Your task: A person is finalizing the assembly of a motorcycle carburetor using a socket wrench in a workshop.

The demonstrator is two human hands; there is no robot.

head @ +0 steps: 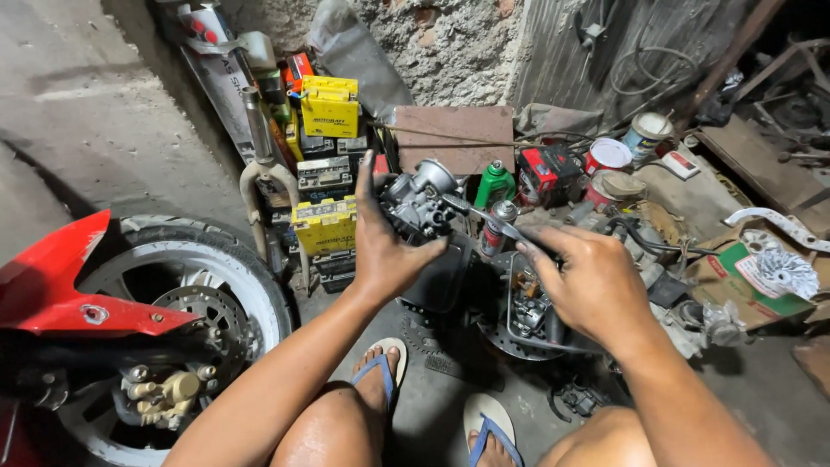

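Observation:
My left hand (385, 251) grips a grey metal carburetor (419, 197) and holds it up in front of me. My right hand (588, 277) holds a thin dark tool (484, 216), a screwdriver by its look, whose tip reaches the carburetor's right side. Both hands are smeared with black grease. Below them my knees and my feet in blue-strapped sandals (380, 367) rest on the concrete floor.
A motorcycle front wheel (186, 294) with red fender and brake caliper stands at the left. Stacked yellow and black batteries (327, 220), a fork tube, a green bottle (494, 183), a spray can, paint tins and engine parts (527, 311) crowd the floor ahead. A cardboard box (743, 285) lies right.

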